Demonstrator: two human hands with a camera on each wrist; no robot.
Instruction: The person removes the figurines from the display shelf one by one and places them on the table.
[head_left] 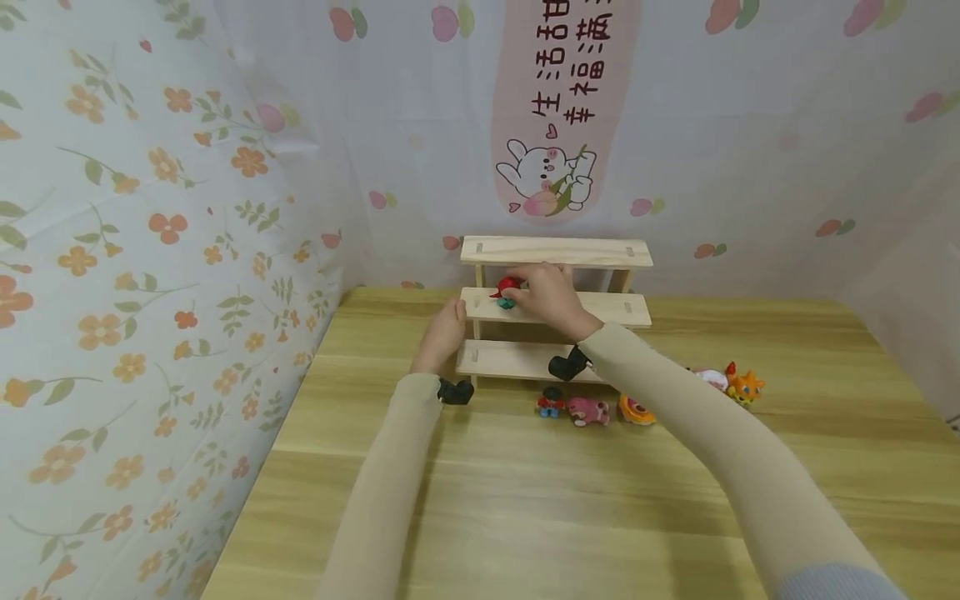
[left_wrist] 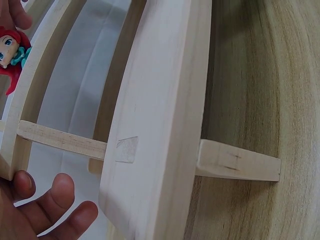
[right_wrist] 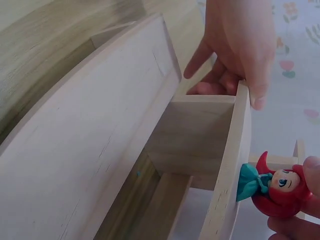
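Note:
A three-tier wooden shelf stands at the back of the table. On the left part of its middle tier is a mermaid-like figurine with red hair and a teal lower part. My right hand pinches the figurine by its red hair, with its base at the tier's surface. At the left end of that same tier, my left hand grips the board, thumb on top and fingers beneath. The left wrist view shows the fingers of that hand curled below the board.
Before the shelf lie a small figure with a dark hat, a pink toy and a round orange toy. Farther right, partly behind my right sleeve, are a white toy and an orange-yellow toy. Patterned cloth hangs behind.

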